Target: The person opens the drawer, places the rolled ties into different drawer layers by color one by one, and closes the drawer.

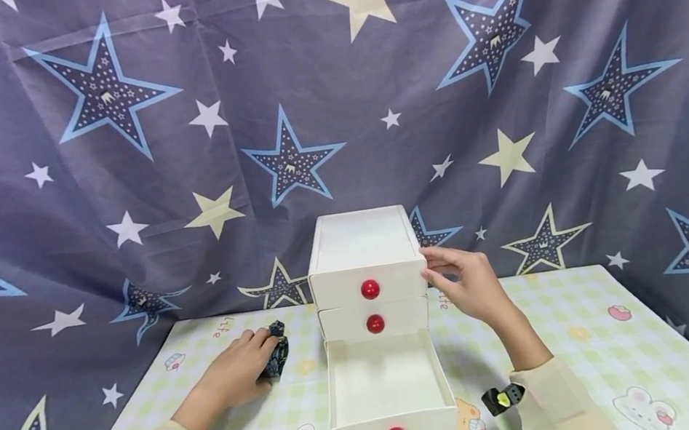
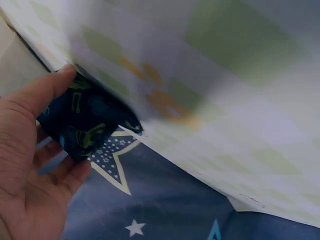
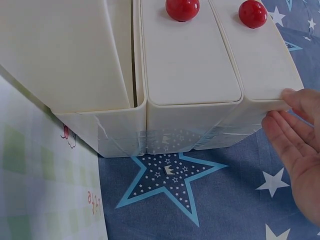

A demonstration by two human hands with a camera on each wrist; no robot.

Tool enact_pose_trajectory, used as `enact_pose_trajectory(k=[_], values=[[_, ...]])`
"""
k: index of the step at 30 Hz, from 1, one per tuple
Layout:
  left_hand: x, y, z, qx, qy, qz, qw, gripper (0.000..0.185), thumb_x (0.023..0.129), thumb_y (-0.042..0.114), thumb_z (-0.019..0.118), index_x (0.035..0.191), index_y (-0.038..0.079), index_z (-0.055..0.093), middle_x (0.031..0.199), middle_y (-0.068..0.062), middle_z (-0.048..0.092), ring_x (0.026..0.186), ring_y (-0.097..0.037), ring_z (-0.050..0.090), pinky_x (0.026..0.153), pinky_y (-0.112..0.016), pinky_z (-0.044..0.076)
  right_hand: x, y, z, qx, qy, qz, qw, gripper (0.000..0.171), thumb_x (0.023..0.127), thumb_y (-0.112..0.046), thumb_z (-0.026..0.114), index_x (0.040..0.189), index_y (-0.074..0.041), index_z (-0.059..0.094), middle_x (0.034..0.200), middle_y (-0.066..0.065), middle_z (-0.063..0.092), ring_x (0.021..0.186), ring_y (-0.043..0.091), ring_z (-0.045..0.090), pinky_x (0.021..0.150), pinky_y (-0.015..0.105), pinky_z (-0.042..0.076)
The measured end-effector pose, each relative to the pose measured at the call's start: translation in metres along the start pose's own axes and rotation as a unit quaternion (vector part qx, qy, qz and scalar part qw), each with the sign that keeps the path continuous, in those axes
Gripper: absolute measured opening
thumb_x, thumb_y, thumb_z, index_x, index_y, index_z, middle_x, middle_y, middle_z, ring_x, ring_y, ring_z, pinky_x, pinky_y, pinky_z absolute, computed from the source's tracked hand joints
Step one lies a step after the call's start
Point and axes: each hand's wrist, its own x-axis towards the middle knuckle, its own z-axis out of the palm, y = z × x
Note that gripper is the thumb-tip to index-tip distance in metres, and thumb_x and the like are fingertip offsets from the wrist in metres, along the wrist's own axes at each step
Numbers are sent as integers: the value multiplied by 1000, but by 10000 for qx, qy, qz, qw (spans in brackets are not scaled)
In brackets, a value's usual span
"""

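Observation:
On the left part of the table, my left hand (image 1: 240, 369) holds a small dark blue folded cloth (image 1: 276, 357) with a yellowish print. In the left wrist view the thumb lies on one side of the cloth (image 2: 82, 117) and the fingers on the other. A white drawer cabinet (image 1: 361, 237) stands mid-table. Its bottom drawer (image 1: 386, 378) is pulled out and shows a bare floor; the two drawers above are pushed in. My right hand (image 1: 469, 282) grips the cabinet's upper right front corner, thumb at the front edge and fingers along the side (image 3: 287, 132).
Round red knobs (image 1: 370, 289) stick out from the drawer fronts. A checked tablecloth (image 1: 598, 326) with cartoon prints covers the table. Behind it hangs a dark star-patterned curtain (image 1: 372, 130). A small black object (image 1: 502, 398) sits at the right sleeve cuff.

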Motion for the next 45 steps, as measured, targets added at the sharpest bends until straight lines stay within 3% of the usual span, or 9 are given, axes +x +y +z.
enact_pose_trajectory(k=[6,13,27,45], values=[[11,4,1,308,-254,43,9992,64,76,15,89,130,-1,59,118,-17,54,103,-34,55,88,-49,53,-1,0,0,38,32,-14,10000,37,91,-3,78,127,0,71,108,15,76,93,27,76,79,34,62],[16,4,8,458,-393,13,9982,62,76,5,87,130,0,57,121,-17,53,103,-35,55,85,-48,53,0,0,0,69,15,-7,10000,37,90,-3,78,126,0,71,108,15,76,94,26,76,80,33,62],[27,4,12,448,-707,-301,9960,60,78,12,85,129,0,54,124,-19,50,104,-36,52,82,-51,51,1,-1,0,99,-1,28,9999,37,91,-3,78,127,0,70,108,14,76,95,26,76,81,31,61],[31,-1,16,572,-251,-161,9979,57,68,7,87,117,1,58,112,-15,51,94,-34,52,72,-48,50,1,1,-1,163,-58,-12,9998,37,91,-3,77,128,1,70,110,14,75,97,26,75,82,30,61]])
